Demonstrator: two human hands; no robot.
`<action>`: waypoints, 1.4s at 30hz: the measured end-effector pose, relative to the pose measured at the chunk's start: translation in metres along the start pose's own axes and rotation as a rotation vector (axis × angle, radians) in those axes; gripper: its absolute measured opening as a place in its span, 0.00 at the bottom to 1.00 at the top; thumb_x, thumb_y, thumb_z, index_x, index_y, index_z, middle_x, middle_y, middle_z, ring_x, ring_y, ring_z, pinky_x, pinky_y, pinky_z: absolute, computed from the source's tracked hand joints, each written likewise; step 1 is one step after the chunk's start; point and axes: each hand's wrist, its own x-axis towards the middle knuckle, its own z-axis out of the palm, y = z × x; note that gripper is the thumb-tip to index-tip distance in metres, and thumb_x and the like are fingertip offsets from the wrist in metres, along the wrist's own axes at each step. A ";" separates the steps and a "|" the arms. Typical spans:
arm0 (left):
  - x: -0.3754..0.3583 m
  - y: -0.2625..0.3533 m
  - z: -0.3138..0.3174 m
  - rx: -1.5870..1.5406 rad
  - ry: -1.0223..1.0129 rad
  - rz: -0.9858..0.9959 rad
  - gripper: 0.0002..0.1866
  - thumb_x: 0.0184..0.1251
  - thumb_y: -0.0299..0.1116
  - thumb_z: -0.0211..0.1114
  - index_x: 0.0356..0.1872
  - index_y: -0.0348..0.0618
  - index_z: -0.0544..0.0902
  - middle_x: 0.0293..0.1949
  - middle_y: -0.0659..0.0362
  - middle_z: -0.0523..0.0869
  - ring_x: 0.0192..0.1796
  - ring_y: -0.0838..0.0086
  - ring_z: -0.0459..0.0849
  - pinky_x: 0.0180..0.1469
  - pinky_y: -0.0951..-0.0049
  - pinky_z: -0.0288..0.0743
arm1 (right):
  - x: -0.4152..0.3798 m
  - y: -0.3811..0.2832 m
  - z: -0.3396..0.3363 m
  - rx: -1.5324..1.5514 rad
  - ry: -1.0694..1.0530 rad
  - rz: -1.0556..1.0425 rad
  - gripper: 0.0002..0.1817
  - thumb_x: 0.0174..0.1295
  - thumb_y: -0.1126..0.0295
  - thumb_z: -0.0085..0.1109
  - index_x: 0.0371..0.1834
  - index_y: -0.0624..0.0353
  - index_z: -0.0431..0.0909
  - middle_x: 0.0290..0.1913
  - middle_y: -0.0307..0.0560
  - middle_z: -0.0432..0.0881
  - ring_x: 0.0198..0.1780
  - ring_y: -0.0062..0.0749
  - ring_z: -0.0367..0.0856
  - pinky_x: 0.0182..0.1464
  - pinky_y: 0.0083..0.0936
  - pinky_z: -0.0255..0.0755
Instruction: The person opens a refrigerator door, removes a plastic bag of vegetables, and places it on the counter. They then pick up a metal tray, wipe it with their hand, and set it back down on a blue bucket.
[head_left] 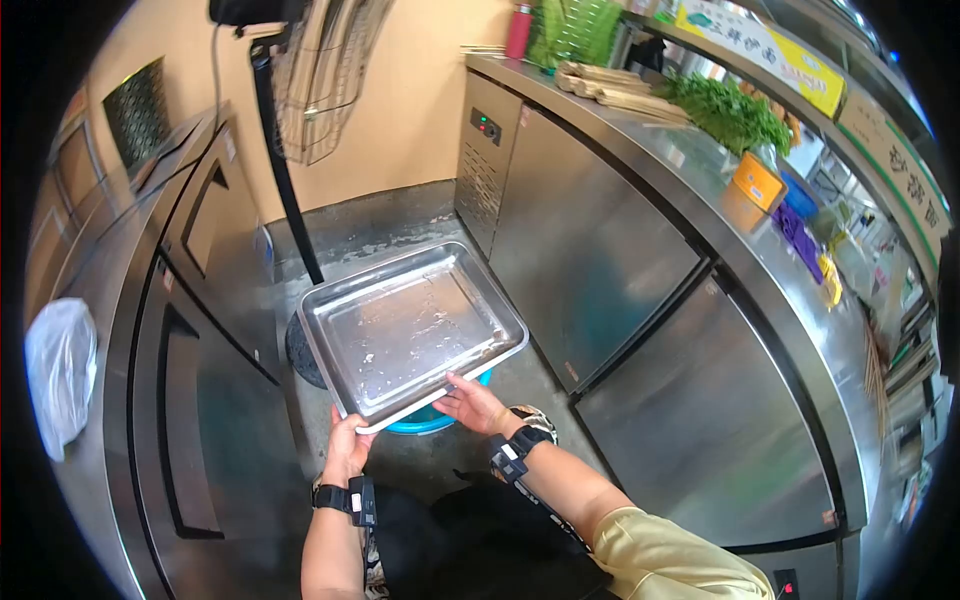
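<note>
A shallow rectangular metal tray [400, 325] with small wet bits and drops on its bottom is held out in front of me, slightly tilted. My left hand [346, 440] grips its near left corner, the fingers partly hidden under the rim. Along the near edge, my right hand [472, 403] holds the tray with the thumb at the rim and the fingers below. Beneath the tray a blue basin [425, 424] shows only in part, and its contents are mostly hidden.
Steel cabinets stand left and right, with a narrow floor between. A black pole [285, 180] on a round base [303, 350] rises behind the tray. On the right counter lie wooden sticks [615, 85], leafy greens [735, 112] and an orange container [757, 184]. A plastic bag [60, 370] sits at left.
</note>
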 end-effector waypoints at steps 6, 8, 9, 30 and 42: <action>-0.001 -0.008 0.009 0.047 -0.072 -0.030 0.34 0.45 0.12 0.48 0.59 0.46 0.64 0.55 0.49 0.73 0.58 0.52 0.76 0.61 0.48 0.73 | 0.014 -0.005 -0.015 0.067 0.143 0.035 0.17 0.60 0.68 0.60 0.52 0.53 0.72 0.50 0.44 0.77 0.49 0.37 0.78 0.52 0.34 0.74; -0.004 -0.009 0.009 0.114 -0.121 -0.007 0.33 0.52 0.15 0.52 0.63 0.49 0.63 0.57 0.50 0.72 0.59 0.55 0.75 0.61 0.50 0.72 | 0.013 -0.008 -0.016 0.082 0.153 0.038 0.18 0.56 0.75 0.56 0.51 0.54 0.72 0.49 0.44 0.77 0.48 0.37 0.79 0.51 0.33 0.73; -0.006 -0.007 0.011 0.167 -0.124 0.013 0.33 0.55 0.16 0.53 0.65 0.50 0.62 0.59 0.50 0.72 0.60 0.57 0.75 0.62 0.52 0.71 | 0.013 -0.010 -0.019 0.106 0.145 0.037 0.17 0.56 0.75 0.56 0.50 0.54 0.72 0.50 0.44 0.77 0.48 0.37 0.79 0.51 0.33 0.73; -0.103 0.024 -0.028 1.709 0.307 0.346 0.11 0.62 0.31 0.62 0.44 0.40 0.84 0.35 0.51 0.88 0.40 0.63 0.87 0.46 0.68 0.76 | 0.030 -0.007 -0.028 0.287 0.117 -0.068 0.17 0.55 0.75 0.55 0.49 0.61 0.71 0.46 0.50 0.78 0.45 0.44 0.82 0.46 0.36 0.79; -0.104 0.021 -0.027 1.649 0.321 0.418 0.10 0.63 0.30 0.62 0.42 0.37 0.84 0.33 0.50 0.87 0.37 0.67 0.86 0.45 0.70 0.76 | 0.020 -0.011 -0.027 0.327 0.108 -0.066 0.16 0.55 0.74 0.54 0.48 0.61 0.71 0.47 0.51 0.77 0.46 0.45 0.81 0.49 0.38 0.78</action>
